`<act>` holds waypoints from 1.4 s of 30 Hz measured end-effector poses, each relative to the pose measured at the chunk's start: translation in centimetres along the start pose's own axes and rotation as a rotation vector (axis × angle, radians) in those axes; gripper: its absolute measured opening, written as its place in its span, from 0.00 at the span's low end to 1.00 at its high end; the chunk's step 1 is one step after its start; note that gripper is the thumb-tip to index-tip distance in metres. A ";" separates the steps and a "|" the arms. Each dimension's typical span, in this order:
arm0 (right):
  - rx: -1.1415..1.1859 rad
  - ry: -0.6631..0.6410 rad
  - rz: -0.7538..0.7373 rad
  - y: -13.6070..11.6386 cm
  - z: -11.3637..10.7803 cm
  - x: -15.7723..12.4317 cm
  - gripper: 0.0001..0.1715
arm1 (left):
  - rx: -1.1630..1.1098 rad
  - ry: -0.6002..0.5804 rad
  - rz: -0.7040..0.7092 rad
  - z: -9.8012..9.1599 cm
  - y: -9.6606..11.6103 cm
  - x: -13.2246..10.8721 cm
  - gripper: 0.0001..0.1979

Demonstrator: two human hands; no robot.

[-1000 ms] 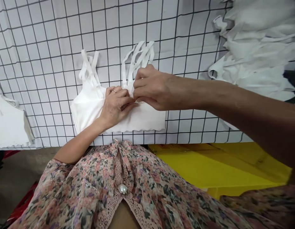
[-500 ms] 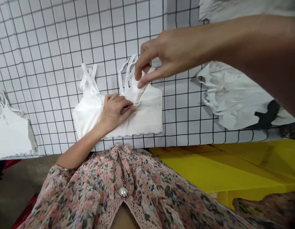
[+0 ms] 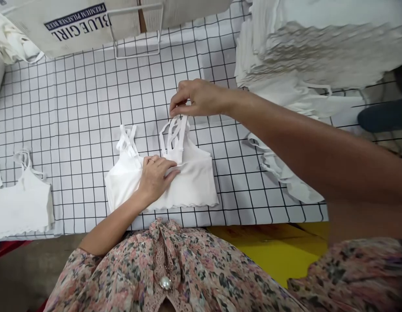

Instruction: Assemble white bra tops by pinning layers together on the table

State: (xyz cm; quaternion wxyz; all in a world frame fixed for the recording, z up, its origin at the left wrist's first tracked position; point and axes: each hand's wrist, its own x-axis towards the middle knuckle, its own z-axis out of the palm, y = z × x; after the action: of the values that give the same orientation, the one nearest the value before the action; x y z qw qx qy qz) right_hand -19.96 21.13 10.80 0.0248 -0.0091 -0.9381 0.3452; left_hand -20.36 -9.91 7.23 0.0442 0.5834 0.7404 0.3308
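A white bra [image 3: 196, 184] with a scalloped lower edge lies spread near the table's front edge. Across its middle rests my left hand [image 3: 157, 175], thumb and fingers closed on the fabric at the neckline. Above the right side, my right hand [image 3: 187, 99] pinches the top of the bra's straps [image 3: 176, 134], drawing them up away from the body. The left pair of straps [image 3: 126, 138] lies crossed on the tablecloth, untouched.
More white bras [image 3: 25, 203] lie at the left edge. On the right are a tall stack of white garments [image 3: 318, 52] and a loose heap [image 3: 285, 173] under my forearm. A cardboard box [image 3: 80, 26] and white wire frame [image 3: 137, 56] stand at the back of the checked table [image 3: 86, 95].
My right hand has gone from the bra's right cup to the strap tops, pulling them upward. My left hand stays on the neckline. The view now takes in more of the table's back.
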 end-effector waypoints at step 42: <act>-0.377 0.908 0.404 -0.2 -7.5 -29.3 0.34 | -0.042 0.232 -0.046 -13.5 0.8 -3.3 0.18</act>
State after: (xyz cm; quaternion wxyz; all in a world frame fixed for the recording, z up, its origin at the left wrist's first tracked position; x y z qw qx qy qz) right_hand 9.70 24.81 15.50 0.3595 -0.3425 -0.8583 0.1297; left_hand -24.78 -18.68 17.13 -0.0222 0.5230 0.7466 0.4106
